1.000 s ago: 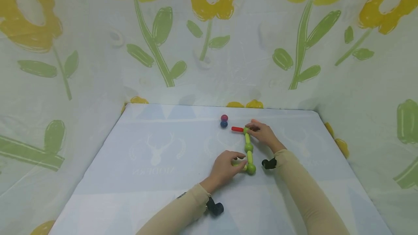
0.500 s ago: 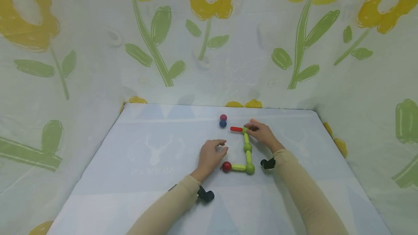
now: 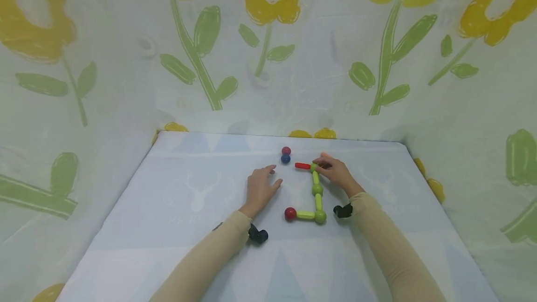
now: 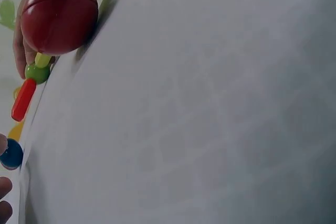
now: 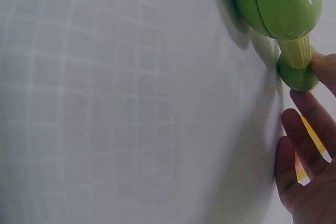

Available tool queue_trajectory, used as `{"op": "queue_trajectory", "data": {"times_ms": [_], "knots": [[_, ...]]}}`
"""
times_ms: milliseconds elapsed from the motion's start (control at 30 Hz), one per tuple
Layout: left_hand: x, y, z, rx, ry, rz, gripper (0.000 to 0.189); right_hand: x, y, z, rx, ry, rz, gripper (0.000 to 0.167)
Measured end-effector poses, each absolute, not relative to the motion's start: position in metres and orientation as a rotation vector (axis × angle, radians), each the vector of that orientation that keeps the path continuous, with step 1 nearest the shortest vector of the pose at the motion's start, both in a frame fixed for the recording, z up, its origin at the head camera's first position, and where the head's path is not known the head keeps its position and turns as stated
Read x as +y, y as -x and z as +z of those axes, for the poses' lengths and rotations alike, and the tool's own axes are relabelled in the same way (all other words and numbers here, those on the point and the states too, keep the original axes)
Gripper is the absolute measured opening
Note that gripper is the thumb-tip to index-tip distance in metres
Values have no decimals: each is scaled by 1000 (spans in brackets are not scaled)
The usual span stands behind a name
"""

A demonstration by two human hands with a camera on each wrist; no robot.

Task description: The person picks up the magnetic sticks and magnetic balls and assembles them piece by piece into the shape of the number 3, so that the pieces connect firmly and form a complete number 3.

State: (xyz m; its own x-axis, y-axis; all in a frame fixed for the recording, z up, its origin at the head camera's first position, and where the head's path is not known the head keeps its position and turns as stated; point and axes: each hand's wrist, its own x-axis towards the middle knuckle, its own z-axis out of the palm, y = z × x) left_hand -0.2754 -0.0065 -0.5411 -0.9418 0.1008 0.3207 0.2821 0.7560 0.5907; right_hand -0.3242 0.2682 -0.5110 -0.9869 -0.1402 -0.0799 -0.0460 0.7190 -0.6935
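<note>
A chain of light-green rods (image 3: 315,178) and green balls (image 3: 317,190) lies on the table, its near part turning left to a red ball (image 3: 290,214). At the far end, a red rod (image 3: 302,166) points left from a green ball (image 5: 298,72). My right hand (image 3: 335,173) pinches that ball between thumb and index finger. My left hand (image 3: 259,189) is left of the chain, thumb and fingers spread, holding nothing. Beyond its fingertips, a blue ball (image 3: 285,159) sits in front of a magenta ball (image 3: 286,150). In the left wrist view the blue ball (image 4: 11,154) is partly hidden by fingers.
A small orange piece (image 3: 323,155) shows behind my right hand, mostly hidden. The pale patterned table (image 3: 159,227) is enclosed by a flower-printed cloth (image 3: 306,69) at the back and sides.
My left hand has released the near-left end of the chain, uncovering the red ball, and has moved left and away toward the blue and magenta balls. My right hand keeps its place.
</note>
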Motion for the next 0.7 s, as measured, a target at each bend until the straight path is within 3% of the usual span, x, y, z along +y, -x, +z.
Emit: {"op": "queue_trajectory", "data": {"times_ms": [700], "knots": [[-6, 312, -537, -2784, 245, -918, 47, 267, 321, -514, 2794, 146, -1190, 33]]}}
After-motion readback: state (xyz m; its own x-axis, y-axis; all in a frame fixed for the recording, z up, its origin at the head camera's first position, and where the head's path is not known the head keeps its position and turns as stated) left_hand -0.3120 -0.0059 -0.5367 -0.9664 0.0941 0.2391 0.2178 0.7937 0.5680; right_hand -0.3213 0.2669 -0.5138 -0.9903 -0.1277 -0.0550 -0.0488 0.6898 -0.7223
